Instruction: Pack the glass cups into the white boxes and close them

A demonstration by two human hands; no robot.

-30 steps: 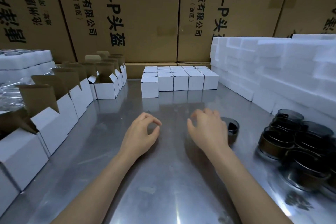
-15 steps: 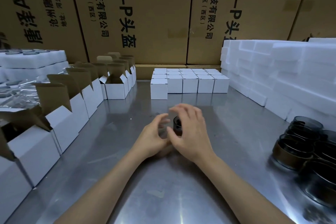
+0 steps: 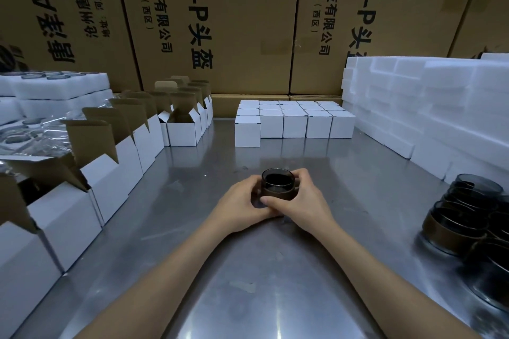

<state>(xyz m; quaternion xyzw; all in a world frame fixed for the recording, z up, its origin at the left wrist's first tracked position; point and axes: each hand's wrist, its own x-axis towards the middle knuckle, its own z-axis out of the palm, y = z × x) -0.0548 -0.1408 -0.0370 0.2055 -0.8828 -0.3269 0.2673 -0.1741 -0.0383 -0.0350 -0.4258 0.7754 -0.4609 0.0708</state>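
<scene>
Your table is brushed metal, smooth and sheeny. The cup you hold is dark, glossy glass. The open boxes are matt white card, brown inside; the blocks look like matt white foam.

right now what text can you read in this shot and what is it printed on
"4.0-P头盔" in large black print, running sideways down the tall brown cardboard carton in the middle
"科技有限公司" and "(西区)" in smaller black print on that carton
"4.0-P头" and "有限公司" on the brown carton to the right; the rest is cut off
Print on the far left carton: not readable
White boxes, foam, glass cups: no text seen
</scene>
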